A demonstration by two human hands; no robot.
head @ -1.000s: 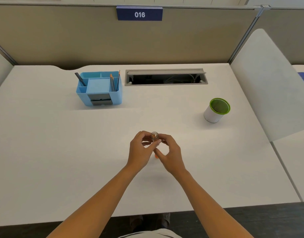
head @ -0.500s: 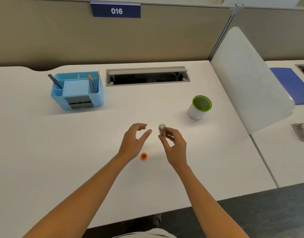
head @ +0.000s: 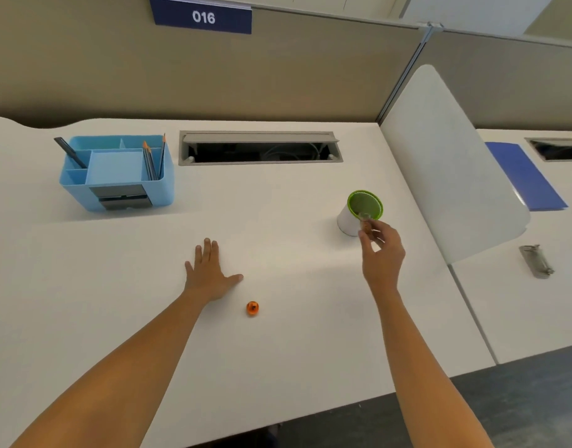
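My right hand pinches a small clear container between thumb and fingers, holding it just in front of the rim of a white cup with a green rim. My left hand lies flat on the white desk with fingers spread, holding nothing. A small orange piece sits on the desk just right of and nearer than my left hand, apart from it.
A blue desk organiser with pens and pencils stands at the back left. An open grey cable hatch lies at the back middle. A white divider panel bounds the desk on the right; beyond it lie a blue folder and a metal clip.
The hands separated. My right hand carried the clear container right and away to the green-rimmed cup. My left hand let go and lowered flat onto the desk. The orange piece stayed on the desk.
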